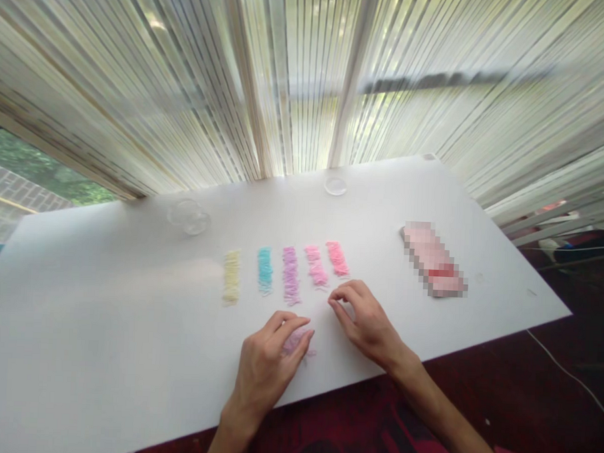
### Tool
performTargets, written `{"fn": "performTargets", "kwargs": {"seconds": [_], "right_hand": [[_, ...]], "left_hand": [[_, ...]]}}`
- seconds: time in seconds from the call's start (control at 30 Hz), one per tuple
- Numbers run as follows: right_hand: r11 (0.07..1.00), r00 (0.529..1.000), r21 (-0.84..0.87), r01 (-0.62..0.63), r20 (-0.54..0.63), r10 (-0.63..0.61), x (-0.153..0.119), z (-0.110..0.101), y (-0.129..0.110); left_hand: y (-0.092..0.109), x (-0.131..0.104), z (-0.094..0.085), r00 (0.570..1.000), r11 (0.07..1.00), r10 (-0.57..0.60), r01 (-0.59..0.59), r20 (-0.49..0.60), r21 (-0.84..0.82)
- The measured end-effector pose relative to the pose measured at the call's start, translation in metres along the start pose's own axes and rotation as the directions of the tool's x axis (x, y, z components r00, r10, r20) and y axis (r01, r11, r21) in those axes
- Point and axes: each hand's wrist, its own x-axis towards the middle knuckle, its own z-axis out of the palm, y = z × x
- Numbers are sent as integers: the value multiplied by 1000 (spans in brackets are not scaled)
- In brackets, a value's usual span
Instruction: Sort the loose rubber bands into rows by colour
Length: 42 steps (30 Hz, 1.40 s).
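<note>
My left hand (271, 352) hovers over a loose pile of pale purple sticks (293, 341), its thumb and index finger curved with a small gap between the tips. Part of the pile is hidden behind those fingers. To the right, my right hand (360, 319) has thumb and index finger pinched together; anything between them is too small to make out. Beyond both hands, short thin sticks lie in rows by colour: yellow sticks (232, 277), blue sticks (265, 270), purple sticks (290, 274), pink sticks (316, 266) and coral-pink sticks (337, 258). The coral-pink row is nearest my right hand.
Clear round containers (195, 220) stand at the back left of the white table (102, 331). A clear round lid or dish (335, 186) lies near the back edge. On the right rests a blurred-out pink rectangular object (433, 259). String curtains (308, 86) hang behind the table.
</note>
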Motion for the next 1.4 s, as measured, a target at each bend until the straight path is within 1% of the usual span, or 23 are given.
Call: {"fn": "performTargets", "kwargs": {"seconds": [0.1, 0.2, 0.33, 0.47, 0.53, 0.6, 0.63, 0.7, 0.77, 0.8, 0.93, 1.03, 1.1, 1.2, 1.3, 1.4], "right_hand": [[997, 999, -73, 1, -50, -5, 17, 3, 8], [994, 1000, -112, 9, -27, -12, 24, 6, 15], [990, 1000, -144, 10, 11, -8, 22, 12, 20], [985, 997, -170, -6, -71, -6, 16, 13, 18], [986, 994, -169, -8, -113, -11, 12, 10, 14], [986, 992, -166, -12, -125, -9, 7, 5, 9], [987, 994, -163, -11, -110, -7, 4, 3, 7], [989, 999, -149, 2, -35, -7, 0, 3, 4], [990, 999, -142, 16, 40, -11, -1, 6, 4], [989, 998, -145, 18, 55, -10, -1, 8, 5], [988, 1000, -155, 1, 25, 3, 4, 15, 10], [994, 999, -106, 14, 32, -11, 2, 14, 7], [998, 998, -53, 21, 62, -17, -2, 11, 1], [999, 987, 36, 31, 154, -36, -10, 9, -13], [995, 969, 90, 31, 240, -52, -15, 8, -28], [994, 961, 106, 33, 270, -61, -19, 12, -38]], "left_hand": [[-6, -3, -7, 999, 1000, -26, 26, -32, 8], [-12, -9, -12, 997, 999, -49, 49, -60, -3], [-16, -15, -14, 994, 998, -68, 67, -85, -14], [-19, -16, -15, 993, 996, -82, 80, -82, -28], [-20, -15, -17, 993, 996, -83, 80, -79, -34], [-21, -14, -18, 994, 996, -80, 78, -80, -33], [-21, -13, -19, 994, 997, -79, 77, -81, -30], [-22, -12, -20, 994, 997, -77, 76, -80, -21], [-22, -11, -21, 994, 997, -78, 77, -73, -11], [-22, -10, -21, 995, 997, -77, 77, -67, -6], [-23, -11, -23, 997, 997, -70, 71, -29, 7], [-24, -14, -24, 998, 999, -53, 53, 34, 3], [-24, -18, -23, 996, 999, -43, 43, 77, -4], [-22, -23, -23, 992, 999, -43, 43, 121, 0], [-21, -26, -23, 990, 999, -47, 44, 135, 23], [-21, -29, -24, 989, 997, -59, 53, 139, 48]]}}
